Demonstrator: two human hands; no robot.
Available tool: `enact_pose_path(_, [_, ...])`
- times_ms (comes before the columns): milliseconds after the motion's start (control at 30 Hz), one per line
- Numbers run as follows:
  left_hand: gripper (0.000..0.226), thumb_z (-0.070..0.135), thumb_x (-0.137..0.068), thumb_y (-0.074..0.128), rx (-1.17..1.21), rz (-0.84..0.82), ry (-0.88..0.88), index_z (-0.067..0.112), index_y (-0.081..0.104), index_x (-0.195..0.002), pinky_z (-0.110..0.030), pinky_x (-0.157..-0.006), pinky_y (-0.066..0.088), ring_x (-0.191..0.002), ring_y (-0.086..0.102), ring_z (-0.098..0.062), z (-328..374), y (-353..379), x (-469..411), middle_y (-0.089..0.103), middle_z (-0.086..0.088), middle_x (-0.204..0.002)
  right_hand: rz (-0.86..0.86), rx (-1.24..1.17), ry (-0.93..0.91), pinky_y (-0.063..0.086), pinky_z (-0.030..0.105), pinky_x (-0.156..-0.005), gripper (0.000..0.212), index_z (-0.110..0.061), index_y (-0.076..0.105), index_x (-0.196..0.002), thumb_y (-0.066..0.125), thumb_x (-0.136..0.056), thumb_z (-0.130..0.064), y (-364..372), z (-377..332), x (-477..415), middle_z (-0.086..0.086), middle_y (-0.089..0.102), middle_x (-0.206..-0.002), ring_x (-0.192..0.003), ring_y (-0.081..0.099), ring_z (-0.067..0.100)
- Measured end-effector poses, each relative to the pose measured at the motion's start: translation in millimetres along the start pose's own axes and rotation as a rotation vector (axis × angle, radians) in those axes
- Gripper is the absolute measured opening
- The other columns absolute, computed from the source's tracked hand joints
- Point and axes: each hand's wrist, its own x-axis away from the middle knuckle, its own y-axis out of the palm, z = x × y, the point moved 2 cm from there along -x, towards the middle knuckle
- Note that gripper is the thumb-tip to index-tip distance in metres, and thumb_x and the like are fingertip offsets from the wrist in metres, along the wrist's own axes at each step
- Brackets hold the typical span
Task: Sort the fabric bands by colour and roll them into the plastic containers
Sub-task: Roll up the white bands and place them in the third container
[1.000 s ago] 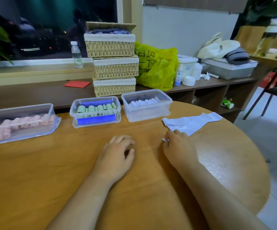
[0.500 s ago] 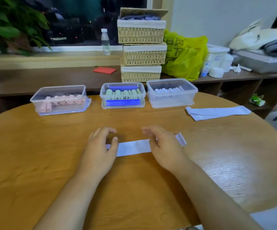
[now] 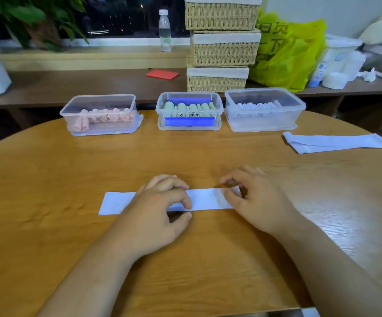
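Far left, the clear plastic container of pink rolls (image 3: 100, 115); then the container of green rolls (image 3: 188, 112) and, rightmost, the container of pale rolls (image 3: 263, 109), one colour each. Near centre a pale fabric band (image 3: 204, 199) lies flat, thin and limp, on the wooden table (image 3: 48, 179). The left hand (image 3: 160, 209) presses it down, fingers loosely curled, evidently as an anchor. The right hand (image 3: 251, 197) pinches the band's right end, seemingly starting the roll. More pale bands (image 3: 336, 143) wait far right.
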Motion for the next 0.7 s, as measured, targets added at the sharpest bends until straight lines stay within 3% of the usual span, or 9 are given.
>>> enact_pose_path(133, [0.015, 0.026, -0.089, 0.071, -0.023, 0.008, 0.015, 0.037, 0.066, -0.096, -0.036, -0.114, 0.039, -0.142, 0.040, -0.002, -3.7, -1.7, 2.7, 0.058, 0.027, -0.130, -0.034, -0.129, 0.028, 0.042, 0.009, -0.084, 0.031, -0.037, 0.075, -0.107, 0.066, -0.096, -0.010, 3.5, 0.0, -0.5, -0.022, 0.064, -0.102, -0.104, 0.058, 0.001])
enact_pose_path(233, [0.021, 0.018, -0.091, 0.073, -0.061, 0.040, -0.027, 0.037, 0.067, -0.097, -0.036, -0.111, 0.042, -0.134, 0.045, -0.002, -8.1, -2.7, 1.3, 0.059, 0.026, -0.127, 0.033, -0.175, 0.077, 0.044, 0.009, -0.092, 0.034, -0.032, 0.077, -0.105, 0.062, -0.098, -0.002, 1.9, 1.7, -2.9, -0.018, 0.069, -0.101, -0.099, 0.063, 0.001])
enact_pose_path(300, [0.021, 0.018, -0.092, 0.074, -0.092, 0.066, -0.041, 0.036, 0.067, -0.099, -0.038, -0.107, 0.045, -0.127, 0.049, -0.005, -7.5, -4.7, 1.1, 0.060, 0.024, -0.123, 0.042, -0.181, 0.096, 0.047, 0.018, -0.102, 0.031, -0.031, 0.077, -0.105, 0.061, -0.101, -0.005, -1.2, 1.5, -3.5, -0.022, 0.070, -0.099, -0.100, 0.063, -0.001])
enact_pose_path(433, [0.001, 0.038, -0.092, 0.066, -0.141, 0.062, -0.038, 0.037, 0.065, -0.093, -0.035, -0.094, 0.047, -0.107, 0.051, -0.005, 5.8, -6.9, 4.7, 0.056, 0.023, -0.103, -0.028, -0.126, 0.071, 0.039, 0.006, -0.087, 0.018, -0.036, 0.076, -0.106, 0.069, -0.097, -0.023, -2.9, -1.3, -0.3, -0.022, 0.066, -0.100, -0.106, 0.056, 0.001])
enact_pose_path(467, [0.009, 0.045, -0.091, 0.061, -0.181, 0.060, -0.051, 0.037, 0.063, -0.088, -0.035, -0.091, 0.047, -0.099, 0.050, -0.005, 9.8, -6.5, 4.9, 0.054, 0.022, -0.095, -0.034, -0.088, 0.057, 0.038, 0.006, -0.085, 0.017, -0.036, 0.075, -0.107, 0.070, -0.095, -0.026, -2.5, -1.0, 1.0, -0.021, 0.066, -0.099, -0.106, 0.055, 0.002])
enact_pose_path(600, [0.020, 0.053, -0.092, 0.051, -0.249, 0.079, -0.103, 0.037, 0.059, -0.083, -0.040, -0.082, 0.049, -0.084, 0.048, -0.007, 8.5, -3.0, 3.9, 0.049, 0.019, -0.079, 0.006, -0.013, 0.031, 0.045, 0.020, -0.072, 0.007, -0.035, 0.071, -0.095, 0.066, -0.095, -0.029, -4.2, -3.4, 6.2, -0.014, 0.063, -0.084, -0.085, 0.058, 0.005])
enact_pose_path(700, [0.032, 0.055, -0.093, 0.045, -0.286, 0.059, -0.154, 0.041, 0.069, -0.107, -0.041, -0.089, 0.050, -0.100, 0.054, -0.010, 2.2, -3.6, 3.6, 0.058, 0.021, -0.101, -0.019, -0.121, 0.043, 0.051, 0.037, -0.064, 0.010, -0.034, 0.071, -0.089, 0.066, -0.097, -0.030, -4.9, -4.0, 11.3, -0.010, 0.063, -0.072, -0.067, 0.060, 0.012])
